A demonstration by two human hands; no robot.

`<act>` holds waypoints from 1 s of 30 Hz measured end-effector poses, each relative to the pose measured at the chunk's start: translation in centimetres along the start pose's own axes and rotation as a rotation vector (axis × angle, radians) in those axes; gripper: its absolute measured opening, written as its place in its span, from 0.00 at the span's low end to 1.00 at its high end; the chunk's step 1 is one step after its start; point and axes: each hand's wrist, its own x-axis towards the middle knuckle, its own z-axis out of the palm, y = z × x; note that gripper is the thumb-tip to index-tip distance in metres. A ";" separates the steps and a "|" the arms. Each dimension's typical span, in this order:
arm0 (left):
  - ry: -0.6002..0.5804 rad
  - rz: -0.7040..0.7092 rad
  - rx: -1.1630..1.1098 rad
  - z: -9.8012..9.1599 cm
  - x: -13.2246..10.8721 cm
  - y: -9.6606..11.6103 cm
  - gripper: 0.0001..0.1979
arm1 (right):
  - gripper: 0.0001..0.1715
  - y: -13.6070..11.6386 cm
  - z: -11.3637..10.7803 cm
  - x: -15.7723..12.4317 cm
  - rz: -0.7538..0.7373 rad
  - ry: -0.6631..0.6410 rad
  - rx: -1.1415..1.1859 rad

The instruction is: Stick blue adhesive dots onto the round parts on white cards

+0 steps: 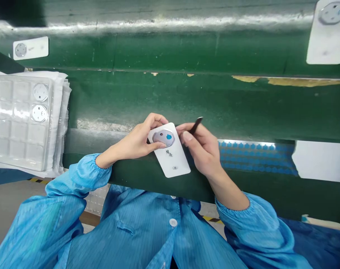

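My left hand [143, 140] grips a white phone back cover [177, 160] by its upper left side, thumb lying at the lower edge of the round silver camera plate [164, 138]. A blue dot of film [169, 137] sits on that plate. The cover is tilted, with dark lettering below the plate. Close by its upper right edge, my right hand [202, 147] is closed on a slim dark tool that looks like tweezers [196, 125]. The tool's back end points up and right; its tips are hidden by my fingers.
At the left, a clear plastic tray [21, 153] with two silver camera plates [40, 92] rests on white sheets. Other white covers lie at the far left [37, 48] and far right [325, 45]. A sheet of blue film pieces [253, 157] and white paper [322, 160] lie right on the green bench [158, 93].
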 end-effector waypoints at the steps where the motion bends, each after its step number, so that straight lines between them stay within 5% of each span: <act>1: 0.025 -0.008 -0.020 0.2 0.0 0.0 0.27 | 0.19 -0.2 0.0 -0.1 0.065 -0.072 0.030; 4: 0.082 0.026 0.025 0.9 0.0 -0.2 0.29 | 0.20 -0.6 -0.1 0.0 0.188 -0.172 0.085; 19: 0.144 0.136 0.116 2.6 -0.2 -0.4 0.24 | 0.27 -0.9 -0.3 0.2 0.299 -0.161 0.037; 26: 0.122 0.053 -0.011 2.0 0.1 0.0 0.29 | 0.24 -0.8 0.0 0.0 0.204 -0.169 0.063; 30: 0.099 0.145 0.088 2.2 -0.2 0.0 0.31 | 0.26 -0.6 0.1 -0.2 0.157 -0.148 0.030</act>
